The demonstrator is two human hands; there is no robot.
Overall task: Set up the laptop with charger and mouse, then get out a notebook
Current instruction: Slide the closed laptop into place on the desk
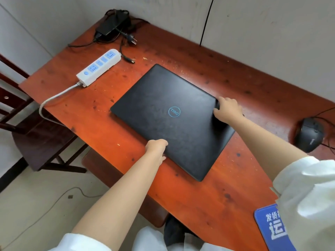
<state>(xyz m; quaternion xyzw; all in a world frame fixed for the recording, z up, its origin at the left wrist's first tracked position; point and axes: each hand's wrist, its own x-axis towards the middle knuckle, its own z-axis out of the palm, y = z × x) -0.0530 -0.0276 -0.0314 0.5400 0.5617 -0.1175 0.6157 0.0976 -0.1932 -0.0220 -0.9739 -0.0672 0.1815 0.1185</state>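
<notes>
**Step in hand: positioning the closed laptop**

The laptop (172, 120) lies shut on the table (208, 196). The left hand (157, 147) and right hand (227, 109) grip opposite edges, fingers curled over them. Next, probably: open the lid, then connect the charger (113, 23) and mouse (309, 134).

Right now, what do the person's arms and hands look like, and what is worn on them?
Both forearms are bare. White sleeves are pushed up near the elbows, loose and crumpled. The left hand and the right hand wear no gloves; I see no rings, watch or markings.
</notes>
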